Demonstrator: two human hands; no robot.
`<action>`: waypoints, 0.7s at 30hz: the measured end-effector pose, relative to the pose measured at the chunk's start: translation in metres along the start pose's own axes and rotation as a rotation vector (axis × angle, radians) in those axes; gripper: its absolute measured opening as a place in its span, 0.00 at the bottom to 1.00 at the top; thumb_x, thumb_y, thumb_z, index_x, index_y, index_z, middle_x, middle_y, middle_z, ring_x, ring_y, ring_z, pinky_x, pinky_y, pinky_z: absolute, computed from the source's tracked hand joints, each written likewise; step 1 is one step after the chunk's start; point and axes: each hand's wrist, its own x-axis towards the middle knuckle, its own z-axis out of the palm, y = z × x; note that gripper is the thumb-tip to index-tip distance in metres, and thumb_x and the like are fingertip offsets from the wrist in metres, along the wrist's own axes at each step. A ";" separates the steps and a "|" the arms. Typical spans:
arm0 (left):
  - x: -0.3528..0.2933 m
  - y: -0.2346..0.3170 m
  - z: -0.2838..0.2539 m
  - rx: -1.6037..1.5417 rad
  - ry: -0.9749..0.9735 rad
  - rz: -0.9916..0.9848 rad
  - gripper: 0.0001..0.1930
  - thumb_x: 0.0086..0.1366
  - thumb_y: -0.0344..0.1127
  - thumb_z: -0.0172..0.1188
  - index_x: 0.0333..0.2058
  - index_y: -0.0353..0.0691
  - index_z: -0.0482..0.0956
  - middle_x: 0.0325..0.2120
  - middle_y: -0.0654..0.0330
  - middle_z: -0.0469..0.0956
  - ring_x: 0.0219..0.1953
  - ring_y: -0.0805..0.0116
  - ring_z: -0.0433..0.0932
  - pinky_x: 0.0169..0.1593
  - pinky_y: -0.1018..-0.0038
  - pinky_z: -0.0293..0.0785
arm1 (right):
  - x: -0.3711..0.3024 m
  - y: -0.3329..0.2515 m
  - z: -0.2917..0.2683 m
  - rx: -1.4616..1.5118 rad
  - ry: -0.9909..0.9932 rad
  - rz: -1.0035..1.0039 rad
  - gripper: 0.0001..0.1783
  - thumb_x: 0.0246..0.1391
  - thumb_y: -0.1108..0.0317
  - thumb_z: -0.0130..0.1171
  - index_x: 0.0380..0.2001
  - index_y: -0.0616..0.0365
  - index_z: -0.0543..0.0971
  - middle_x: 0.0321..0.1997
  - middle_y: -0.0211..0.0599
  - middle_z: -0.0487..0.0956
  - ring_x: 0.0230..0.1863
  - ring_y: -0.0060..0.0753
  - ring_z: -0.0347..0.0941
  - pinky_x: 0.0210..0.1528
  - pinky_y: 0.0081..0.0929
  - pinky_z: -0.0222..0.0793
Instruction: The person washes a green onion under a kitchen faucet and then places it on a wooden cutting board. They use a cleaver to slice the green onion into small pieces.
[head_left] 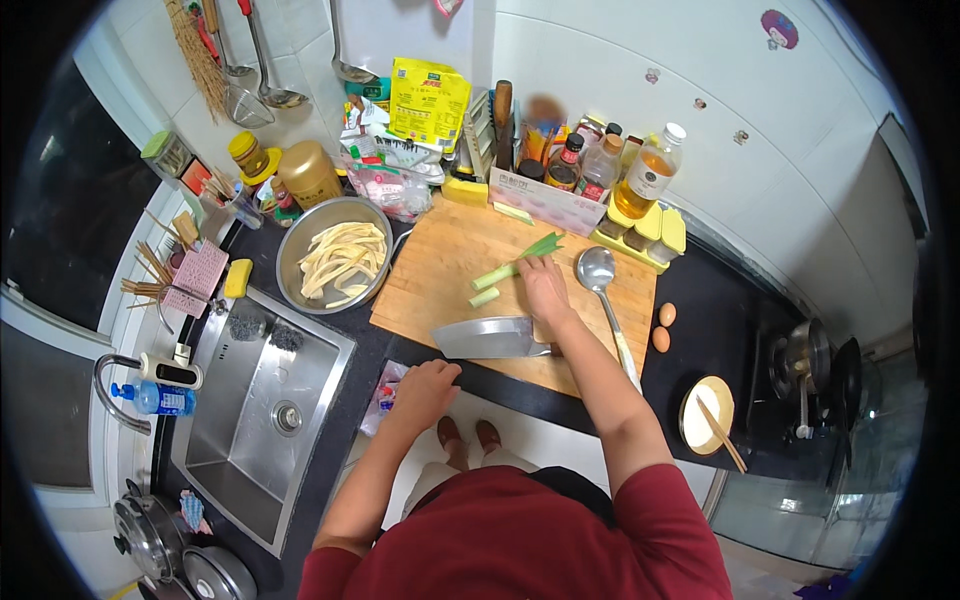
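Note:
On the wooden cutting board (430,270), my right hand (543,290) has its fingers closed on a length of green onion (497,276) with a leafy end. A short cut piece of green onion (484,297) lies just in front of it. The wide-bladed cleaver (485,338) rests near the board's front edge, its handle partly hidden under my right wrist. My left hand (425,393) hovers by the counter's front edge, left of the blade tip, fingers curled together and nothing visible in them. To the right of my right forearm lies a metal ladle (597,270).
A steel basin (345,300) of pale strips stands left of the board, beside the sink (325,360). Bottles (650,175) and a spice box (635,240) line the back. Rightward are two eggs (661,340) and a bowl (692,425) with chopsticks (722,435).

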 end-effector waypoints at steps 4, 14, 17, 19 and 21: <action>0.001 -0.006 0.005 -0.016 0.001 -0.031 0.15 0.55 0.33 0.62 0.42 0.41 0.76 0.38 0.55 0.76 0.44 0.53 0.76 0.47 0.60 0.72 | 0.023 0.020 0.038 -0.161 -0.061 -0.078 0.10 0.52 0.69 0.50 0.35 0.54 0.78 0.40 0.38 0.78 0.50 0.41 0.69 0.52 0.41 0.64; 0.032 -0.005 0.012 -0.835 0.366 -0.396 0.16 0.65 0.34 0.58 0.49 0.36 0.71 0.43 0.57 0.76 0.46 0.63 0.76 0.48 0.68 0.73 | 0.038 -0.025 0.006 0.287 -0.145 -0.037 0.15 0.41 0.70 0.60 0.37 0.56 0.76 0.35 0.45 0.76 0.41 0.51 0.73 0.44 0.46 0.67; 0.055 0.000 0.004 -1.367 0.502 -0.505 0.12 0.70 0.36 0.52 0.48 0.37 0.70 0.41 0.60 0.76 0.44 0.67 0.75 0.48 0.69 0.72 | 0.016 -0.082 -0.023 0.479 -0.261 -0.244 0.15 0.42 0.69 0.60 0.37 0.57 0.75 0.34 0.47 0.75 0.40 0.52 0.72 0.44 0.45 0.67; 0.054 -0.021 0.015 -1.561 0.621 -0.446 0.10 0.73 0.40 0.46 0.42 0.41 0.71 0.37 0.59 0.76 0.38 0.69 0.74 0.46 0.71 0.72 | 0.003 -0.109 -0.031 0.606 -0.244 -0.290 0.14 0.44 0.68 0.60 0.37 0.57 0.75 0.34 0.47 0.76 0.39 0.51 0.73 0.43 0.46 0.68; 0.053 -0.008 -0.004 -1.606 0.750 -0.518 0.08 0.73 0.38 0.47 0.41 0.41 0.69 0.35 0.59 0.76 0.36 0.71 0.75 0.44 0.73 0.73 | 0.005 -0.115 -0.032 0.627 -0.271 -0.334 0.13 0.46 0.67 0.59 0.37 0.57 0.76 0.35 0.46 0.76 0.40 0.51 0.73 0.44 0.46 0.68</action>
